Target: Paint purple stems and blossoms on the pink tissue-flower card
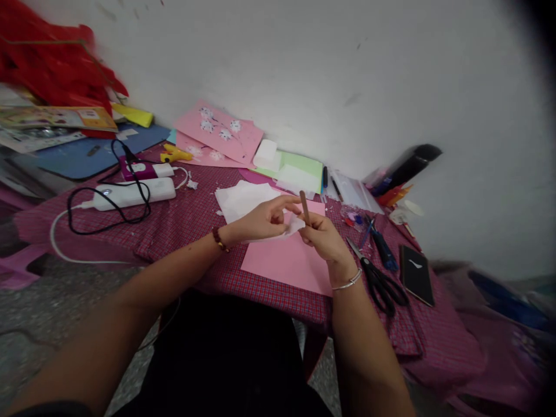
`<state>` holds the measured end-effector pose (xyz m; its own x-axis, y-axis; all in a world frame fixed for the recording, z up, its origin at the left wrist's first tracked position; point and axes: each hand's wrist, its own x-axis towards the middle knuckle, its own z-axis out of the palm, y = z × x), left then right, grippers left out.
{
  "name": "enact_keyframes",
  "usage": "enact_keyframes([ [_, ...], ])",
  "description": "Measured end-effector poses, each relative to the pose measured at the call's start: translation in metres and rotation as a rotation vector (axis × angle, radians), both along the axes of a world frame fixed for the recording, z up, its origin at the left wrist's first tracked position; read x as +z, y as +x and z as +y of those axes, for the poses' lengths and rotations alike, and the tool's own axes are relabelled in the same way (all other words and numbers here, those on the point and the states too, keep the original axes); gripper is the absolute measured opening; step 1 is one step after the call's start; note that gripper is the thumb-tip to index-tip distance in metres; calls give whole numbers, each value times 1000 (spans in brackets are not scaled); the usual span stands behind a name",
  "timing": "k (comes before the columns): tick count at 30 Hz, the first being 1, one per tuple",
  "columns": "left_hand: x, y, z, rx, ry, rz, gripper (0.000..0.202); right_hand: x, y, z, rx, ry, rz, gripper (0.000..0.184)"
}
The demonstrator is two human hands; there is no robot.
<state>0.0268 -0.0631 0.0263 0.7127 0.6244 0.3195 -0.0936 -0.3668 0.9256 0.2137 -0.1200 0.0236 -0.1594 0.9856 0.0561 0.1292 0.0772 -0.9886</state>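
Observation:
My right hand (321, 234) is closed in a pinch around a flat brown stick (304, 207), which stands nearly upright. A piece of thin white tissue paper (295, 225) reaches from beside the stick to under my left hand (269, 218). The left thumb and curled fingers close on the tissue, while the index finger stretches out towards the stick. Part of the tissue is hidden by the fingers. Beneath both hands lies a pink sheet (286, 263), with a stack of white sheets (243, 197) just behind the left hand.
Black-handled scissors (382, 284), a blue-handled tool (384, 249) and a black notebook (416, 275) lie to the right. Decorated pink cards (221, 130) rest at the back. A white power strip (134, 194) with cables and a yellow tool (175, 153) occupy the left.

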Motion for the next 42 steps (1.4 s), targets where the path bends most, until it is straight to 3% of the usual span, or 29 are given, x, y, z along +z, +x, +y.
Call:
enact_keyframes([
  [6, -7, 4, 5, 47, -14, 44, 12, -6, 3, 1, -14, -23, 81, 17],
  [11, -1, -3, 4, -24, -79, -70, 20, -5, 3, 1, 32, -48, 72, 14],
  [17, 0, -5, 2, -133, -334, -91, 15, -5, 2, -1, 73, -92, 98, 15],
  [21, -3, -4, 4, -184, -415, -83, 19, -6, 1, -2, 89, -108, 138, 13],
  [32, -12, -4, 9, -229, -406, 78, 7, -2, -2, -3, 120, -103, 122, 17],
  [42, -6, -7, 9, -247, -449, 1, 13, -7, 1, -1, 153, -118, 154, 16],
])
